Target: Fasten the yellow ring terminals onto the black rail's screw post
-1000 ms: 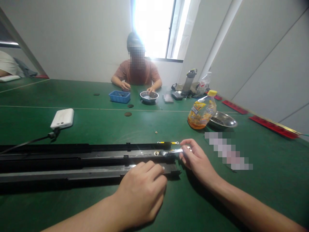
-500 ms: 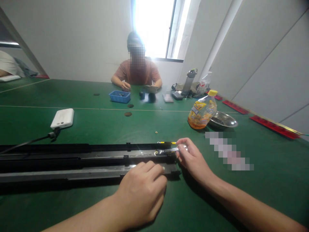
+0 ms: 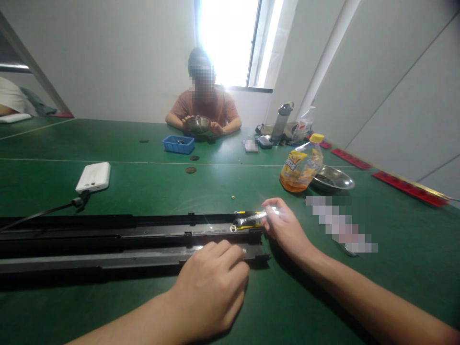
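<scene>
My right hand [image 3: 283,225] is closed around a shiny metal wrench [image 3: 251,219]. The wrench slants down to the left, its open jaw just beside a small brass-coloured nut [image 3: 233,228]. That nut sits in the far channel of a long black rail [image 3: 154,233] with raised edges. My left hand [image 3: 213,287] is curled over the near side of the rail close to its right end; the fingertips are hidden below the hand. A yellow-and-black strip [image 3: 247,212] shows at the rail's far edge, partly behind the wrench.
Beyond the rail, a loose brass ring [image 3: 233,197] lies on the green table [image 3: 161,187]. A white box [image 3: 93,177] with a cable stands left. To the right are a yellow-capped bottle [image 3: 301,165] and a metal bowl [image 3: 334,178]. Opposite, a person holds another bowl [image 3: 198,124] behind a blue tray [image 3: 178,144].
The wrench has tilted, its right end rising with my right hand, and its jaw has come off the nut. My left hand stays put. The person opposite has lifted a metal bowl upright.
</scene>
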{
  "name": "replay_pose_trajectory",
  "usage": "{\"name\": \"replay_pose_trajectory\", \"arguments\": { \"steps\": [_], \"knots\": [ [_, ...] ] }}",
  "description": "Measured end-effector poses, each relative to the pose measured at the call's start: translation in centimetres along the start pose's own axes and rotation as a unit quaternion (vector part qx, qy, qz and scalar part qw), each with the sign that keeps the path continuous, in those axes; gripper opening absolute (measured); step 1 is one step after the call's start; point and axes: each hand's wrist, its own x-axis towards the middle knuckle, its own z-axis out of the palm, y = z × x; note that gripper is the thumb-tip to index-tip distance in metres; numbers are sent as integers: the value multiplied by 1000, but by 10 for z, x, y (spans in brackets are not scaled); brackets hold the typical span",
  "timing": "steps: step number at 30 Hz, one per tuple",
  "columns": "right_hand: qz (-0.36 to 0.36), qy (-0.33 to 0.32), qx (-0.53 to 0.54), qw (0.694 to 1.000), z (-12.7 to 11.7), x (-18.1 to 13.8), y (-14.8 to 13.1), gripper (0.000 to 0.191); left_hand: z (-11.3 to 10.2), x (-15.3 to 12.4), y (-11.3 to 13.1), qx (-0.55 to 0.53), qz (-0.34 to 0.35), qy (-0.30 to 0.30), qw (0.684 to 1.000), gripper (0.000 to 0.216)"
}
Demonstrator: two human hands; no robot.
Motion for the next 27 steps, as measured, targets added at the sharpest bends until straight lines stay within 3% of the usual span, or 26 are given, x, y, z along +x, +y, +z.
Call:
{"name": "replay_pose_trajectory", "arguments": {
  "steps": [10,27],
  "knots": [
    [11,13,17,1000,-18,-3,0,38,0,0,0,-1,-4,-4,1000,8],
    [-41,-51,22,998,-7,8,5,37,3,1,-1,-6,0,-1,1000,8]
  ]
}}
